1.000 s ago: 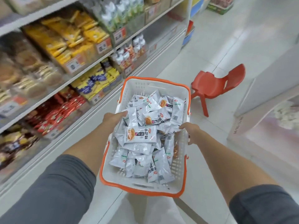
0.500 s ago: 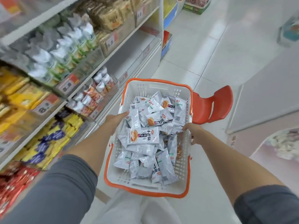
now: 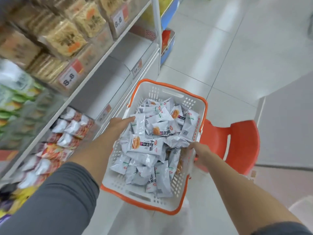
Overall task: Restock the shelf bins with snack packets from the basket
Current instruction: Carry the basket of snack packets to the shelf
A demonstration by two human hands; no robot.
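Right hand (image 3: 198, 151): fingers curled over the right-side rim of the basket (image 3: 135, 192), clamped on the wall about midway along. Left hand (image 3: 120, 122): at the opposite rim, thumb laid over the edge and touching the nearest packet; the other fingers are hidden outside the wall, so the hold reads as a pinch on the rim. Grey sleeves (image 3: 64, 197) on both arms, forearms bare. The basket is white plastic with slotted walls and an orange rim, carried between the two hands above the floor, tilted a little to the right. Inside it lies a loose heap of snack packets (image 3: 144, 146), silver-white wrappers with an orange food picture, some face up, some showing barcodes. To the left run the shelf bins (image 3: 71, 129): the lower one nearest the left hand holds red-and-white packets, the upper ones hold stacked pale biscuit packs (image 3: 66, 38), blurred. Price tags (image 3: 68, 80) reading 8.8 are clipped to the bin fronts. Just beyond the basket's right side stands an orange plastic chair (image 3: 243, 143) on the pale tiled floor (image 3: 228, 56).
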